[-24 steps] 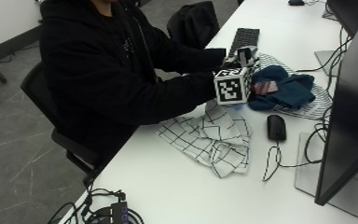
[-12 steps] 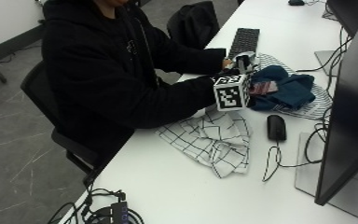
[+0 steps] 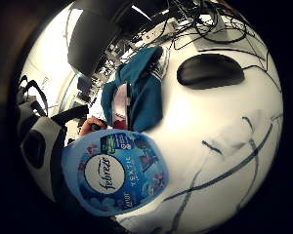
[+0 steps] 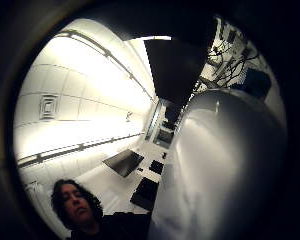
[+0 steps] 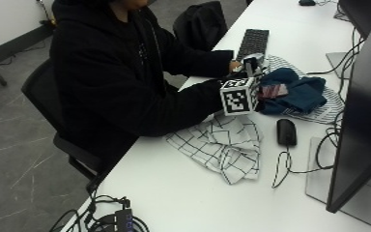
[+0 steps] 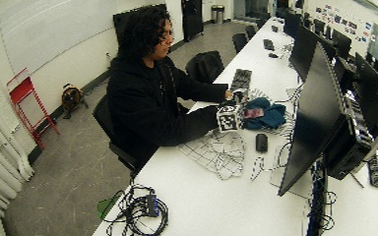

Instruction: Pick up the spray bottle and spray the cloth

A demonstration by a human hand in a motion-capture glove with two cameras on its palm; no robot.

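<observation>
Since a second ago, the gloved right hand (image 5: 253, 82) has drawn back from the teal cloth pile toward the person and come over the near edge of the checked cloth. Its fingers cannot be seen in any view, so whether they are curled round the bottle or straight I cannot tell. The Febreze spray bottle (image 3: 115, 178) fills much of the little-finger-side palm view, its blue label facing the camera, and a pale rounded body fills the thumb-side view, so the bottle sits right against the palm; that closeness suggests it is being carried, though a grip is not shown. In the outside view, what looks like the bottle's top pokes up just above the hand, beside the bare left hand (image 5: 235, 65), which lies near the keyboard (image 5: 252, 42).

Below the bottle lies the white checked cloth (image 5: 227, 147), crumpled on the desk (image 5: 173, 193) just in front of the person; its dark grid lines show in the palm view. This seems the likely target, and bringing the bottle over it makes sense for spraying downward. A teal cloth (image 5: 294, 94) with something pink lies heaped just beyond, and a black mouse (image 5: 286, 132) sits beside the checked cloth.

The right forearm reaches out across the desk edge from the black sleeve, hand raised a little above the cloth.
</observation>
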